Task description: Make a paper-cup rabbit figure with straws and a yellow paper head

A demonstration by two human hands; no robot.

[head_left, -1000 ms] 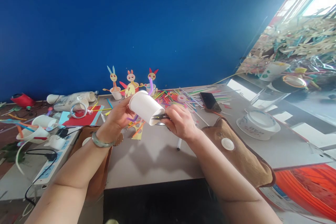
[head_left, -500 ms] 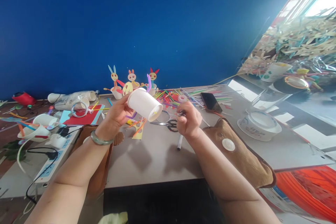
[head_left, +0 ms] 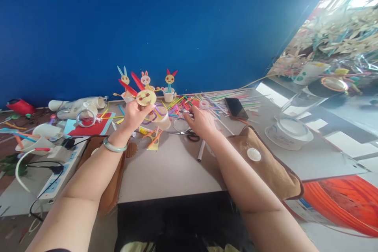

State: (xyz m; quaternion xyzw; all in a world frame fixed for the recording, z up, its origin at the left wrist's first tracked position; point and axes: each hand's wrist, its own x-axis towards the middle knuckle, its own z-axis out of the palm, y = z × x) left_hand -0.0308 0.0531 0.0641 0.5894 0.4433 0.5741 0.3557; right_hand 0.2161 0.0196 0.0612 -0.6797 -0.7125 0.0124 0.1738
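Note:
My left hand (head_left: 136, 116) is closed around a paper-cup rabbit (head_left: 147, 97) with a round yellow face and red ears. Its white cup tilts at the fingertips, with purple pipe cleaner on it. Low over the craft pieces is my right hand (head_left: 202, 121), fingers pinched on a small dark, shiny object I cannot make out. Scissors (head_left: 189, 134) lie just below that hand, beside a marker (head_left: 201, 151). Colourful pipe-cleaner pieces (head_left: 184, 104) spread beyond the right fingers. Scrap yellow card (head_left: 153, 144) sits below the rabbit's cup.
Finished cup rabbits (head_left: 169, 93) stand along the blue wall. A phone (head_left: 236, 108) and a roll of tape (head_left: 203, 104) are at the back. Brown pouches (head_left: 262, 161) flank the work area, with a power strip (head_left: 63, 171) at left and a lidded bowl (head_left: 291, 134) at right.
My left hand has turned the rabbit, so its face and red ears show instead of the cup's base. My right hand has moved slightly left and down towards the pipe-cleaner pieces.

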